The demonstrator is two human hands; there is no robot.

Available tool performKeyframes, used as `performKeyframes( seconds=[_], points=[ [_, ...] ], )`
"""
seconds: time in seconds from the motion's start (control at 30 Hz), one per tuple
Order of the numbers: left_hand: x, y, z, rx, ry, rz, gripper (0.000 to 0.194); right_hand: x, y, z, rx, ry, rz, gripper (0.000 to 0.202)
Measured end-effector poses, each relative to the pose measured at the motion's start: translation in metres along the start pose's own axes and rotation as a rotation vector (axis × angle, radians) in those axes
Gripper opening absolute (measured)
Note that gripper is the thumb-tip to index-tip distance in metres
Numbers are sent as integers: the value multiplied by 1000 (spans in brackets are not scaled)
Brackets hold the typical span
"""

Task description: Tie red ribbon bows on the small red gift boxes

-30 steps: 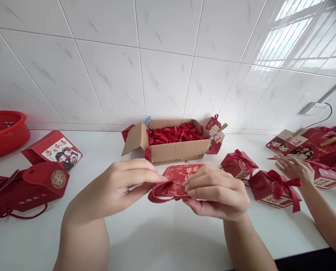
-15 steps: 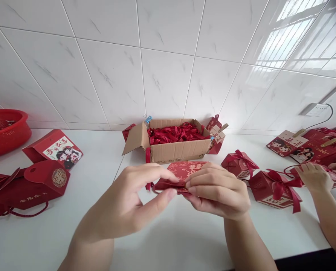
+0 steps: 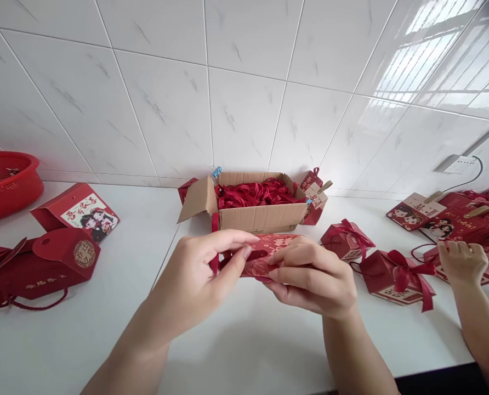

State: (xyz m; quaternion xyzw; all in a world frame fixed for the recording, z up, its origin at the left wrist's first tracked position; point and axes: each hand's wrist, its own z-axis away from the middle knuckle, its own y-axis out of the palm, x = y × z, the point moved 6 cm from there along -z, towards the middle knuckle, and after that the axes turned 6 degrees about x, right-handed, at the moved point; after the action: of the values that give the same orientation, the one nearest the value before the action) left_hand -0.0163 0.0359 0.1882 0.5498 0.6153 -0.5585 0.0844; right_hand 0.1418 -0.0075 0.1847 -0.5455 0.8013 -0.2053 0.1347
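A red printed paper gift box (image 3: 261, 266), partly hidden by my fingers, is held up above the white table between both hands. My left hand (image 3: 205, 271) is closed at the box's left end, thumb tip and forefinger close together. On the other end, my right hand (image 3: 316, 277) grips with its fingers curled over the front. Dark red ribbon (image 3: 215, 262) hangs beside my left fingers. Just behind stands an open cardboard carton (image 3: 261, 218) full of red ribbons (image 3: 261, 193).
Two red boxes with bows (image 3: 347, 240) sit to the right, near a co-worker's hand (image 3: 463, 263). More red boxes (image 3: 466, 216) are piled behind it. On the left are red boxes (image 3: 59, 263) and a red plastic basket (image 3: 18, 189). A tiled wall (image 3: 244, 120) closes off the back.
The box between my hands has tipped so more of its printed face shows. My left thumb has moved up toward the forefinger. The co-worker's hand has closed and shifted slightly.
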Motion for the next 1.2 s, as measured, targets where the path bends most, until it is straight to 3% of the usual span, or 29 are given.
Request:
performKeyframes(
  seconds=[0.67, 1.2],
  points=[
    [-16, 7, 4, 136, 207, 181, 32, 0, -3, -4, -58, -27, -127, 12],
    [-17, 7, 5, 251, 170, 247, 25, 1, -1, -2, -66, -39, -239, 7]
  ],
)
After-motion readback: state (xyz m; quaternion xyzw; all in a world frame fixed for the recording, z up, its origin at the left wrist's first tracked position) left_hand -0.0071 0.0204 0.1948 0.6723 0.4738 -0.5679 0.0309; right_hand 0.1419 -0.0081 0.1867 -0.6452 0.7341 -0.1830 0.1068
